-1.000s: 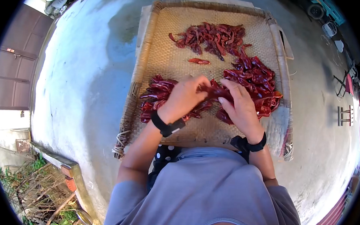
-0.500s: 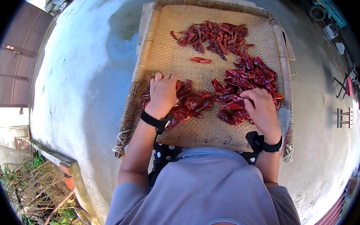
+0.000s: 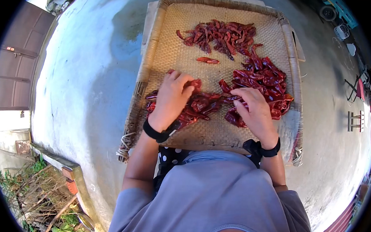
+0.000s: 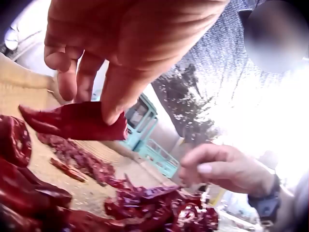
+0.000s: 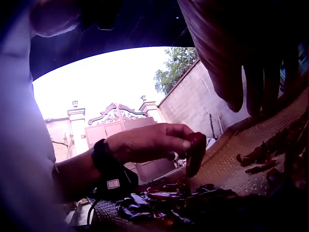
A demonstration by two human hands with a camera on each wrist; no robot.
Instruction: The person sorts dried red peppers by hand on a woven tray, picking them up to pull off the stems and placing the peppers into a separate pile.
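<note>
In the head view, your left grip [image 3: 171, 98] pinches one red pepper [image 3: 195, 83], just above the left pile [image 3: 200, 104]. Your right grip [image 3: 255, 109] hovers at the near edge of the right pile [image 3: 261, 80]; its fingers are partly bent. Beyond both grips, on the same woven tray [image 3: 149, 51], lies a far heap [image 3: 219, 36] of darker, thinner-looking peppers, with a lone pepper [image 3: 207, 60] on the near side of it.

In your left wrist view, the pepper lies roughly level between thumb and fingers, lifted off the peppers below. Across from it, your right grip has loosely bent fingers, with no pepper visible in them.

In your right wrist view, that grip's fingers hang straight; shadow hides much of the tray below. The left grip, opposite, holds its pepper upright.

The handling looks part-way: three separate groups lie out, yet one pepper is not set down and the left pile remains loose. You cannot tell from this which group is finished.
</note>
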